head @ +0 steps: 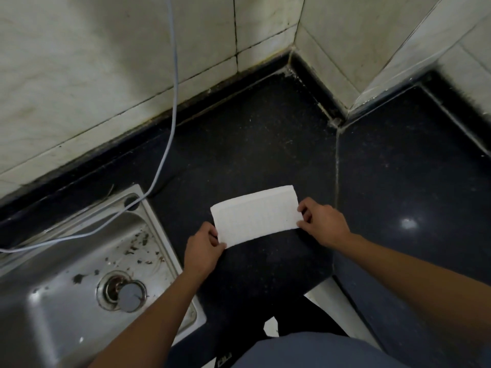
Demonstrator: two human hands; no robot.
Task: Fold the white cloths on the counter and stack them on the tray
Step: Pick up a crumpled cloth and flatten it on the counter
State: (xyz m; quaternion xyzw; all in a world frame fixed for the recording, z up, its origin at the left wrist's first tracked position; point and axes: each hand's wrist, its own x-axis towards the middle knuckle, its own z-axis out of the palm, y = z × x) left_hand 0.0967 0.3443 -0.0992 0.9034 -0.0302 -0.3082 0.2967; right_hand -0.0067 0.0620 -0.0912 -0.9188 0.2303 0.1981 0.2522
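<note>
Dark desk (265,144) right of sink (53,314): white cloth (256,216) looks folded to a strip, left hand (203,251) and right hand (325,224) pinch its ends; no tray seen, stacking left.

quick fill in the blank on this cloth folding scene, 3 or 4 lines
1. The cloth held between the two hands is ____ in colour.
2. The left hand pinches the cloth's left end, and the right hand pinches its ____ end.
3. The steel sink lies to the ____ of the cloth.
4. The grey drain plug lies in the bottom of the ____.

Missing words: white; right; left; sink
</note>
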